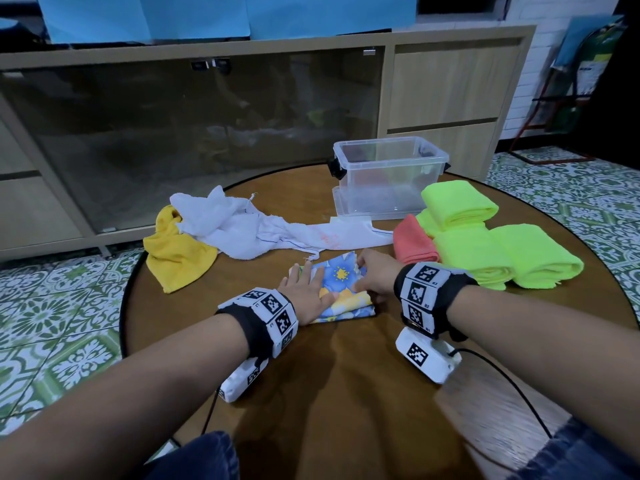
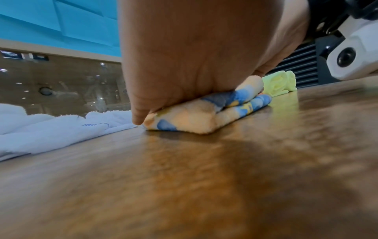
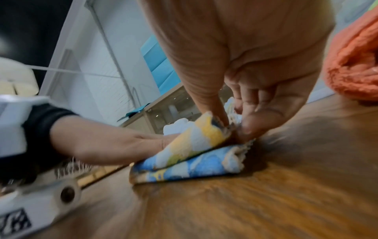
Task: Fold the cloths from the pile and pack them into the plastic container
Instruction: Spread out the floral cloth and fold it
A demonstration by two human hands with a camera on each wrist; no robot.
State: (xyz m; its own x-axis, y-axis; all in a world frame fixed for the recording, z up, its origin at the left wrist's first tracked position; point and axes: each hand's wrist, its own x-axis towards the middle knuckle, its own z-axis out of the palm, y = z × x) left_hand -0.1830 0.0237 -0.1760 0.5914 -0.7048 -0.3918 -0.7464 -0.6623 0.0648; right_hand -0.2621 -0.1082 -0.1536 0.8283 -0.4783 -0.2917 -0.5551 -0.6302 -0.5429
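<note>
Floral cloth, folded, lies near the middle of the surface, half hidden under both hands. The left hand presses it flat with straight fingers; the right hand pinches its right edge. Left lie one yellow cloth and one white cloth. Right lie three neon-green folded cloths and one coral cloth. Contents of the clear plastic container are hard to make out.
</note>
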